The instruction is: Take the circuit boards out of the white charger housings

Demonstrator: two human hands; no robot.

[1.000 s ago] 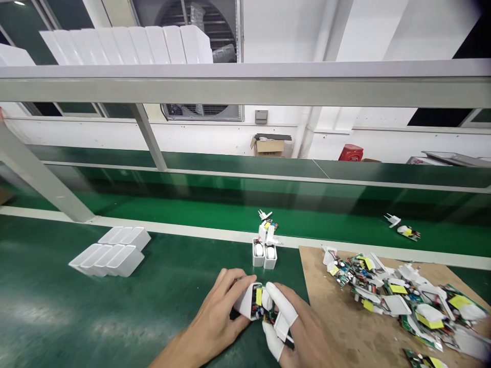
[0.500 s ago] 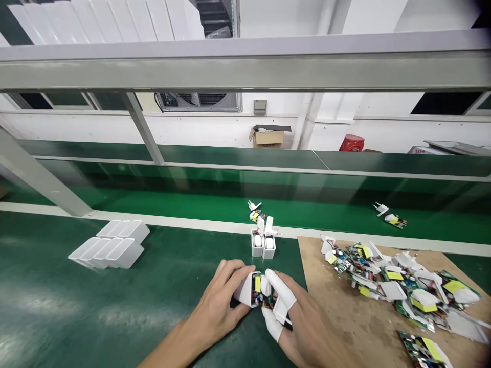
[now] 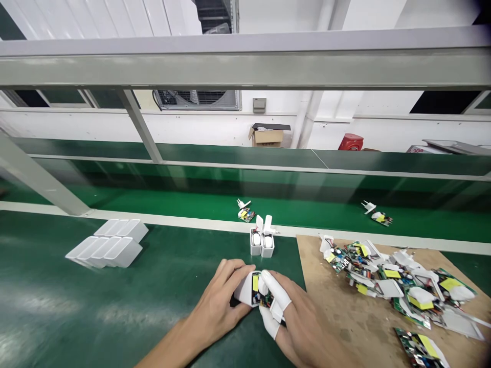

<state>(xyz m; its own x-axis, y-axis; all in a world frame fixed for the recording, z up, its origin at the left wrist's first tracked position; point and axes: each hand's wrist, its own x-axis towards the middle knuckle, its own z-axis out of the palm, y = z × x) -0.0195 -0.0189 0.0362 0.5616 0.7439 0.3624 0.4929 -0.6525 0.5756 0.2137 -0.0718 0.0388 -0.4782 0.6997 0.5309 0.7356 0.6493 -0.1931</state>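
Observation:
My left hand [image 3: 220,299] is wrapped round a white charger housing [image 3: 245,289] low in the middle of the green bench. My right hand [image 3: 293,322], with white finger cots on two fingers, pinches a small circuit board with a yellow label [image 3: 261,291] at the housing's open end. Two upright white housings with boards inside [image 3: 262,242] stand just beyond my hands. A heap of loose boards and white plug parts [image 3: 399,283] lies on the brown board [image 3: 345,327] to the right.
Rows of empty white housings [image 3: 107,244] lie at the left. On the moving green belt [image 3: 153,204] beyond the white strip ride two plug-and-board pairs [image 3: 244,209] [image 3: 378,213]. A grey frame beam [image 3: 245,64] crosses overhead.
The two plug-and-board pairs on the belt have drifted left. My right fingers have curled closer against the housing's open end. The view has tilted down a little.

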